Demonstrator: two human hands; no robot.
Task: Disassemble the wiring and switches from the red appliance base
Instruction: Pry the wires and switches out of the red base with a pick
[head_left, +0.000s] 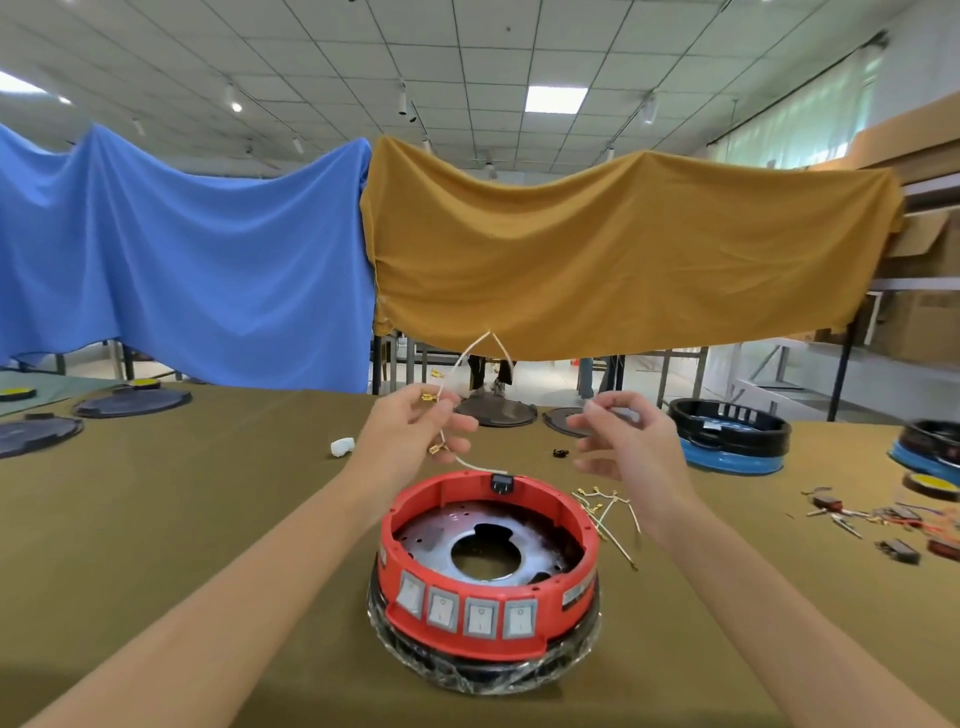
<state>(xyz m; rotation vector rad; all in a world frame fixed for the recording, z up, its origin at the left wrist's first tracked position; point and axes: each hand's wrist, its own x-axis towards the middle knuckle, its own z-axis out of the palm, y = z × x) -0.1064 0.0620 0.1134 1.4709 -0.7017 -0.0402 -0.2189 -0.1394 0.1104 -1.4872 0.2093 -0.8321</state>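
Observation:
The red appliance base (413, 506) stands on the olive table in front of me, open side up, with a metal plate inside. Several grey rocker switches (465, 613) sit in its near wall and a black socket (502, 483) in its far wall. My left hand (415, 431) is raised above the base's far rim and pinches white wires (478, 349) with brass terminals. These loop upward, and one strand trails down toward the socket. My right hand (623, 441) hovers to the right with loosely spread fingers, holding nothing I can make out.
Loose white wires with brass terminals (610, 514) lie right of the base. Removed switches and wires (883, 525) are scattered at far right. Black and blue bases (727, 434) stand behind, dark round lids (130, 402) at left, and a small white piece (343, 446) sits mid-table.

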